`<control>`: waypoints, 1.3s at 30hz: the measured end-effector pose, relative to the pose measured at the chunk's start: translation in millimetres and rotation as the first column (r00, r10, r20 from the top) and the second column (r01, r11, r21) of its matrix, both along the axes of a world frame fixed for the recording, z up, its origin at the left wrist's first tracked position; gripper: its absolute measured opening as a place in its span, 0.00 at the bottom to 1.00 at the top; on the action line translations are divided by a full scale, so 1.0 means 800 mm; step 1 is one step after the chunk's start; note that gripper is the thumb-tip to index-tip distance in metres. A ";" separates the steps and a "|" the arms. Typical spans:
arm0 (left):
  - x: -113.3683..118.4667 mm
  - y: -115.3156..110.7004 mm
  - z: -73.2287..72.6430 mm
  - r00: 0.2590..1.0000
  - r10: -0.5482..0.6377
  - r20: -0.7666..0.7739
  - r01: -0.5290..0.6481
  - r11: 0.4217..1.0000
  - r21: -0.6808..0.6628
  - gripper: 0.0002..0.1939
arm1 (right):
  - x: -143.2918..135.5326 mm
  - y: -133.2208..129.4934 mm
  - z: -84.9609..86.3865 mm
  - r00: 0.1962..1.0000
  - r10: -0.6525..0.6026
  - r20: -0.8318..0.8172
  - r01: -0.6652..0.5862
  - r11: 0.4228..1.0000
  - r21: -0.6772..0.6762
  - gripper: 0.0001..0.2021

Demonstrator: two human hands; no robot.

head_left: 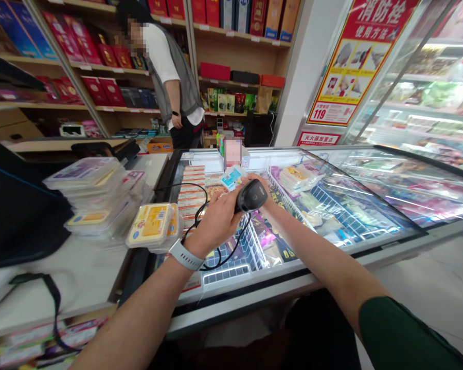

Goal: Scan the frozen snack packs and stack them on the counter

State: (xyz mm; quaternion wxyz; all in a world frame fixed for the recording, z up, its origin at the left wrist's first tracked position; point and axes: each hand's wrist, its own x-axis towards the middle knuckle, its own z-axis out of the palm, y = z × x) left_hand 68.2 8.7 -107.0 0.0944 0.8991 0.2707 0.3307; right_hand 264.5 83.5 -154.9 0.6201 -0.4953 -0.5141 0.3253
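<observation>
Your left hand (pixel 218 218) curls around the black scanner (pixel 251 195) above the freezer (pixel 293 281); your right hand (pixel 259 184), partly hidden, pinches a blue-and-white pack (pixel 232 178). Inside, wire baskets (pixel 226 272) hold packaged goods (pixel 327 218).

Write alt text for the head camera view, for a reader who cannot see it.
A person's left hand grips a black scanner over a shop freezer; the right hand, partly hidden, appears to hold a blue-and-white packet. Plastic tubs are stacked at left. Beyond, another person stands beside shelves.
</observation>
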 end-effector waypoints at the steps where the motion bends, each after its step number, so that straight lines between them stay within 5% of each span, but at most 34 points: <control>1: 0.000 0.000 0.000 1.000 -0.003 0.003 0.003 1.000 -0.001 0.28 | 0.011 -0.008 0.000 1.000 -0.026 -0.001 0.026 1.000 0.006 0.14; 8: 0.001 0.006 -0.007 1.000 0.004 0.001 -0.004 1.000 -0.016 0.27 | 0.075 -0.049 0.002 0.976 -0.193 0.104 0.195 0.981 -0.002 0.13; 14: 0.000 0.011 -0.012 1.000 -0.006 0.001 0.006 1.000 0.002 0.26 | 0.095 -0.065 -0.016 0.928 -0.282 0.243 0.310 0.947 -0.084 0.10; 20: -0.001 0.016 -0.018 1.000 0.005 -0.013 -0.005 1.000 0.020 0.26 | 0.105 -0.081 -0.021 0.628 -0.337 0.702 0.507 0.861 -0.039 0.08; 26: -0.002 0.015 -0.016 1.000 0.005 -0.013 -0.005 1.000 0.003 0.26 | 0.110 -0.086 -0.015 0.431 -0.267 0.862 0.531 0.848 -0.003 0.07; 39: -0.002 0.013 -0.013 0.999 0.030 -0.032 -0.030 1.000 -0.009 0.26 | 0.110 -0.089 -0.009 0.511 -0.294 0.808 0.477 0.879 0.018 0.12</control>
